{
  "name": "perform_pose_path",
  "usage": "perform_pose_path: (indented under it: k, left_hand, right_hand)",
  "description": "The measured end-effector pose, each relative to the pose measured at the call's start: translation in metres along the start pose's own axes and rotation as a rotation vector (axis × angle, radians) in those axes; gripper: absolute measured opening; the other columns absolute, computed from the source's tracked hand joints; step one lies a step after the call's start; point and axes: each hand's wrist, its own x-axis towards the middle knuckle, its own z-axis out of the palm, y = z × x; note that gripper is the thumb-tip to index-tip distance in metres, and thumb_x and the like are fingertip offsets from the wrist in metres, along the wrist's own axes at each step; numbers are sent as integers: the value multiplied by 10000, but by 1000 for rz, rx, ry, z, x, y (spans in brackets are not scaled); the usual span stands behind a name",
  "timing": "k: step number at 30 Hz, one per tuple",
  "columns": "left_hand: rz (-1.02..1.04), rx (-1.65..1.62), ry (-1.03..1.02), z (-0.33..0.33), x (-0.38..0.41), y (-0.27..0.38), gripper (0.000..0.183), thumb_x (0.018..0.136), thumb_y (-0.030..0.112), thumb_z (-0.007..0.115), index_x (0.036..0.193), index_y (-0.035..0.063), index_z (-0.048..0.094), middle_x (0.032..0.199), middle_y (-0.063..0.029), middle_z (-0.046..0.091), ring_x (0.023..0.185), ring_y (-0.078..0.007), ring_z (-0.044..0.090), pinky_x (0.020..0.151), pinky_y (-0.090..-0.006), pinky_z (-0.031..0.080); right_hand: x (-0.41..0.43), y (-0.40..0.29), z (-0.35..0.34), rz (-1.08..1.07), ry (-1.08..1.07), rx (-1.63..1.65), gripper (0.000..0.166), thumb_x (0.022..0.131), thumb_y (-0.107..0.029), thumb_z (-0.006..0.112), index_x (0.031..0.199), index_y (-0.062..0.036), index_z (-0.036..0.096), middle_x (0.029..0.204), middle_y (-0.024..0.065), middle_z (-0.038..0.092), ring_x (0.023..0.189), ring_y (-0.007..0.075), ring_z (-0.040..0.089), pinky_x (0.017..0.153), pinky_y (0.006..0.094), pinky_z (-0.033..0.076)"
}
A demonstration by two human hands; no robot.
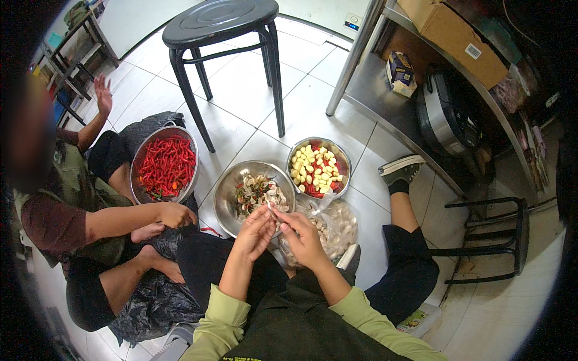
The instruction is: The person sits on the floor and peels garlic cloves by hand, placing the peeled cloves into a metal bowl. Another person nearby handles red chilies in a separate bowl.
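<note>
My left hand (254,231) and my right hand (303,235) meet at the fingertips over the near edge of a steel bowl (222,195). Pinched between them is a small whitish garlic clove (271,206), mostly covered by my fingers. Inside that bowl lie garlic skins (276,195) and green chilli stems (246,194). Beyond my right hand, a second steel bowl (347,180) holds peeled garlic cloves (311,167) on top of red chillies. A clear plastic bag (345,221) of unpeeled garlic lies under and beside my right wrist.
At left, a person (67,207) sits by a steel colander (195,178) of red chillies (165,164) on black plastic (153,311). A black stool (221,22) stands ahead. A steel shelf (361,85) bears a cooker (445,117). Another stool (519,239) is at right.
</note>
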Motion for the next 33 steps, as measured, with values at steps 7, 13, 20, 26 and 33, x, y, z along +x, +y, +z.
perform_pose_path:
  k: [7, 13, 20, 26, 33]
  left_hand:
    - [-106, -20, -69, 3, -3, 1, 307, 900, 64, 581, 1194, 1, 520, 1023, -73, 616, 880, -145, 624, 731, -197, 546]
    - [-131, 143, -10, 28, -13, 8, 330, 917, 105, 571, 1225, -2, 520, 1096, -82, 599, 938, -157, 615, 816, -244, 534]
    - [23, 109, 18, 13, -4, 6, 392, 938, 138, 558, 1311, 53, 473, 1208, -61, 562, 1004, -144, 600, 839, -243, 515]
    - [87, 164, 35, 18, -4, 3, 359, 943, 130, 552, 1288, 70, 472, 1183, -58, 576, 987, -134, 601, 829, -243, 518]
    - [129, 95, 52, 11, 1, -4, 284, 944, 117, 544, 1223, 80, 501, 1055, -41, 618, 917, -113, 609, 803, -240, 534]
  right_hand:
    - [4, 8, -4, 48, 185, -68, 308, 920, -118, 536, 1219, -80, 601, 943, 138, 602, 845, 246, 591, 773, 316, 461]
    - [8, 6, -8, 66, 133, -34, 299, 915, -109, 551, 1203, -52, 607, 980, 129, 611, 909, 219, 591, 815, 303, 453]
    - [10, 0, -3, 22, 74, -3, 299, 920, -121, 545, 1208, -64, 605, 969, 126, 616, 911, 242, 596, 830, 325, 457]
    - [1, 9, 1, 275, -39, 365, 318, 962, -179, 512, 1258, -73, 568, 933, 43, 596, 805, 142, 550, 710, 277, 458]
    - [-2, -2, 1, 545, -95, 770, 373, 977, -184, 496, 1339, -99, 487, 836, -38, 491, 622, 35, 383, 460, 171, 323]
